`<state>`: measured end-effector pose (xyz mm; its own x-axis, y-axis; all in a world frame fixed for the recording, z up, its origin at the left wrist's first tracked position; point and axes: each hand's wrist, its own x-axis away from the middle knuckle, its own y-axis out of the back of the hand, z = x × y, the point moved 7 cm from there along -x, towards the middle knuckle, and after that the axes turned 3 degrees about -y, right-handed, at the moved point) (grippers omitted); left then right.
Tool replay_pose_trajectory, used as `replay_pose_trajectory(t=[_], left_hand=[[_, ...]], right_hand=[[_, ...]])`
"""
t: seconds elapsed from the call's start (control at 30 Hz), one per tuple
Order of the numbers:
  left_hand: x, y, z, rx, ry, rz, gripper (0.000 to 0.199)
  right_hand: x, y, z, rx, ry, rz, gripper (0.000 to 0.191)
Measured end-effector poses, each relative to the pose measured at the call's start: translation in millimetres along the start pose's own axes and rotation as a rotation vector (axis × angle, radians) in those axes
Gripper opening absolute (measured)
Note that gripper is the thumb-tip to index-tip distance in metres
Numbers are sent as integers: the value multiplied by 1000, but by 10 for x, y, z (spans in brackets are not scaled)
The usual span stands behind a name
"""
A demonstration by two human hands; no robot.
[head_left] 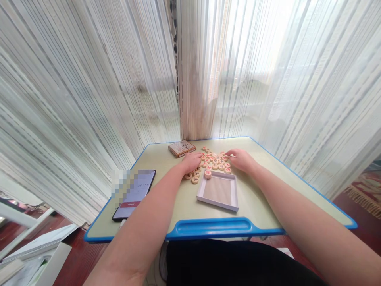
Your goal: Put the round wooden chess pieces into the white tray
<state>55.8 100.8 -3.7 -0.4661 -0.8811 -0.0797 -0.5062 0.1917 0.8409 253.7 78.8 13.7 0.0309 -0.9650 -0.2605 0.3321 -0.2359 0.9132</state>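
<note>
Our left hand [192, 160] and right hand [240, 159] flank the small, round, pale wooden discs [228, 170] at nine and three o'clock, grips unclear — likely light, hard, best rim-pinched.

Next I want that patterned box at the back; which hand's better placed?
Left, I'd judge: the left hand is right beside the patterned box, while the right hand is across the scattered xiangqi pieces.
</note>
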Motion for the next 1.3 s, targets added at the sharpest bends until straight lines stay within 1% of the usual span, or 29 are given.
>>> replay_pose_trajectory(t=[0.07, 0.2, 0.33, 0.47, 0.57, 0.8, 1.0, 1.17, 1.3], left_hand=[[9, -6, -3, -44, 4, 9, 47], [19, 10, 68, -88, 55, -25, 46], [3, 11, 85, -121, 22, -37, 45], [-3, 21, 67, -140, 4, -47, 44], [9, 29, 49, -141, 2, -53, 44], [19, 35, 48, -130, -1, -70, 43], [-15, 33, 50, -157, -34, -72, 44], [-10, 33, 21, -184, -48, -55, 44], [-1, 40, 34, -161, -29, -77, 42]], right_hand=[[1, 2, 8, -11, 2, -5, 35], [2, -1, -24, -23, -28, 18, 41], [-4, -34, -59, -33, -43, 56, 42], [-9, -33, -76, -117, -63, 5, 47], [-13, -58, -105, -158, -91, 8, 54], [-48, -74, -148, -149, -68, 5, 48], [-36, -105, -19, -82, 47, 70, 41], [-25, -66, 11, -58, 66, 37, 35], [-9, -54, 25, -40, 77, 33, 29]])
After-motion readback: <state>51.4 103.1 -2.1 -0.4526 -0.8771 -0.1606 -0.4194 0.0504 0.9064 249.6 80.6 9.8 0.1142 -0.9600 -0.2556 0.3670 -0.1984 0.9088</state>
